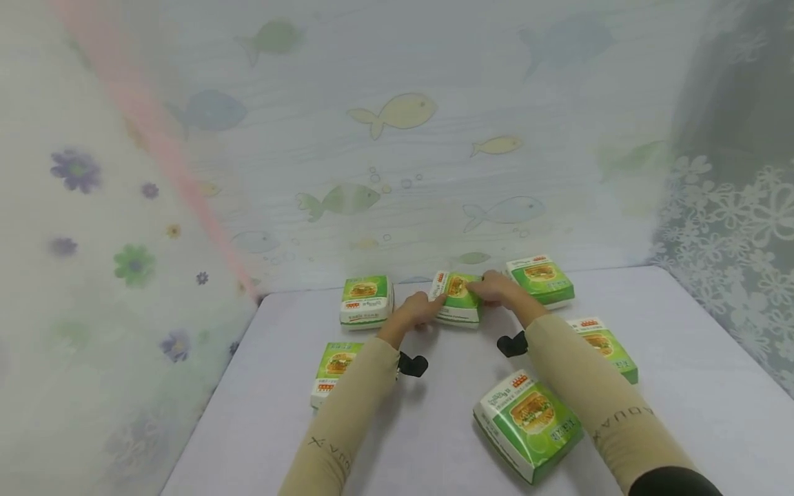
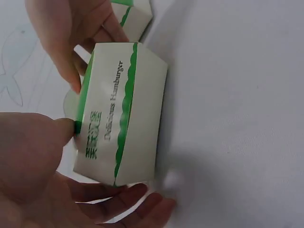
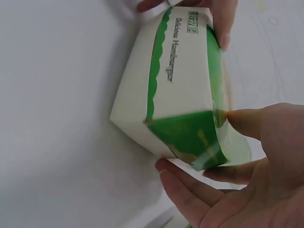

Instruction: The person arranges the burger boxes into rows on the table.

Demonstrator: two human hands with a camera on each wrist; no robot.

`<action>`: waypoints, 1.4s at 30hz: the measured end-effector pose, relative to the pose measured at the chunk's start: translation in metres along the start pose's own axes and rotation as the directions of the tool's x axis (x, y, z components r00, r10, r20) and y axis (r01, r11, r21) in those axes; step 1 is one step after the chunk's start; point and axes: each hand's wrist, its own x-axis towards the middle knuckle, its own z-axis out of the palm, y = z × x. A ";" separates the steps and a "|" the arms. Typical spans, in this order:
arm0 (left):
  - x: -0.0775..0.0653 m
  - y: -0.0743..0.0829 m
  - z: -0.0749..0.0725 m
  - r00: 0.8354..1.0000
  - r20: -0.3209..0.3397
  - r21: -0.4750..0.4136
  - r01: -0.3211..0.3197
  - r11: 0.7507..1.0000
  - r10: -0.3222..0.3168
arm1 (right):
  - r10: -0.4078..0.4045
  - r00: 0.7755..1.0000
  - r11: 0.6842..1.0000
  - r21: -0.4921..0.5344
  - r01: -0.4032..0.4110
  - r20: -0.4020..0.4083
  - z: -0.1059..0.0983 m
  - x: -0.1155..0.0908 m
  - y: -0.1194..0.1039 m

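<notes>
A green and white hamburger box [image 1: 457, 299] sits near the back edge of the table between both hands. My left hand [image 1: 417, 311] grips its left end, the thumb on the top edge and the fingers along the side. At the opposite end my right hand [image 1: 494, 289] holds it the same way, its thumb pressing the lid's edge in the right wrist view. "Delicious Hamburger" is printed on the box's front wall [image 2: 107, 109], seen in the left wrist view. The lid looks closed. In the head view, the hands cover the box's ends.
Matching boxes stand around: one back left [image 1: 366, 303], one back right [image 1: 541, 281], one partly behind the left sleeve [image 1: 335, 368], one partly behind the right sleeve [image 1: 604, 348], and one near the front [image 1: 527, 426]. A fish-patterned curtain [image 1: 397, 172] hangs behind the white table [image 1: 434, 441].
</notes>
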 end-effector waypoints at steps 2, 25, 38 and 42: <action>-0.002 0.001 -0.003 1.000 0.016 -0.006 0.004 1.000 -0.004 | -0.008 1.000 1.000 -0.029 0.007 -0.010 -0.002 -0.001 -0.002; 0.010 -0.007 -0.022 0.990 0.127 -0.358 -0.008 0.934 0.057 | -0.137 0.990 0.972 -0.195 0.130 -0.025 0.007 -0.035 -0.018; -0.003 0.000 -0.016 0.983 0.180 -0.321 0.031 0.947 0.029 | -0.127 0.991 0.971 -0.209 0.118 -0.034 -0.004 -0.026 -0.014; -0.003 0.003 -0.026 0.991 0.130 -0.235 0.003 0.972 0.028 | -0.133 0.990 0.963 -0.242 0.119 -0.041 -0.006 -0.038 -0.014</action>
